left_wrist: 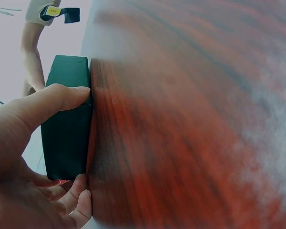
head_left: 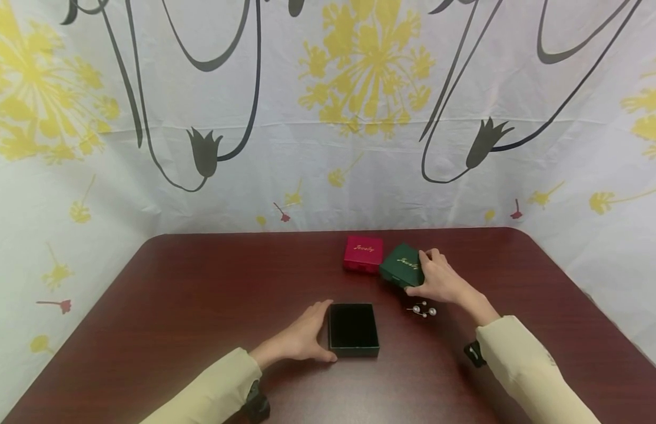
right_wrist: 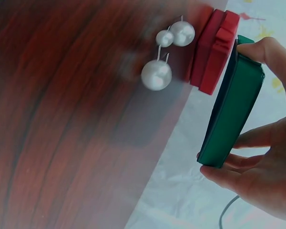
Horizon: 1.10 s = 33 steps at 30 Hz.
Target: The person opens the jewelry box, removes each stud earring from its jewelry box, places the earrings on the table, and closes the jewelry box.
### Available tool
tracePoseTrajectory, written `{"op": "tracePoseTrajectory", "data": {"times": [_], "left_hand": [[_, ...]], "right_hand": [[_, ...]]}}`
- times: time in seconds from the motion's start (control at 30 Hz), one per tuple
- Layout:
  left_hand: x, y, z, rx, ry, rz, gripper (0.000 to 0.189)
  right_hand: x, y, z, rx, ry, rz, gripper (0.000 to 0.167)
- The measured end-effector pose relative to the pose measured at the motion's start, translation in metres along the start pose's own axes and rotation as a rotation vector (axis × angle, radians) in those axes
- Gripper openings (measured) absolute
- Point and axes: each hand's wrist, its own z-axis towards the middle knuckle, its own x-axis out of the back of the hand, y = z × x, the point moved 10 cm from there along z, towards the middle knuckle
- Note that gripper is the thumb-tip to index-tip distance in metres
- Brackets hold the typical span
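On the table [head_left: 201,306] sits an uncovered dark green jewelry box base [head_left: 353,327], its inside black. My left hand [head_left: 301,335] holds it at its left side, thumb [left_wrist: 69,97] against the near wall and fingertips around the left end. Farther right, my right hand [head_left: 441,280] grips the green box lid [head_left: 403,265] by its opposite edges, thumb on one side and fingers on the other. Gold "Jewelry" lettering marks the lid, which is tilted and raised off the table. Just below that hand lie several pearl earrings [head_left: 423,309], with round white pearls and thin metal posts [right_wrist: 156,75].
A closed red jewelry box [head_left: 363,253] stands near the table's back edge, close to the left of the lid. Behind the table hangs a white cloth [head_left: 275,147] printed with yellow and grey flowers. Both wrists carry dark straps [head_left: 256,400].
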Motion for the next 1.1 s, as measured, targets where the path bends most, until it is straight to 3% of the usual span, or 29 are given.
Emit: {"op": "tracePoseTrajectory", "data": {"times": [0.47, 1.1], "left_hand": [[0.001, 0.003, -0.001, 0.003, -0.002, -0.006, 0.098], [0.001, 0.003, -0.001, 0.004, 0.000, -0.010, 0.098]], "right_hand": [[0.007, -0.039, -0.010, 0.137, 0.060, 0.018, 0.086], [0.002, -0.075, -0.020, 0.262, 0.066, 0.026, 0.085]]}}
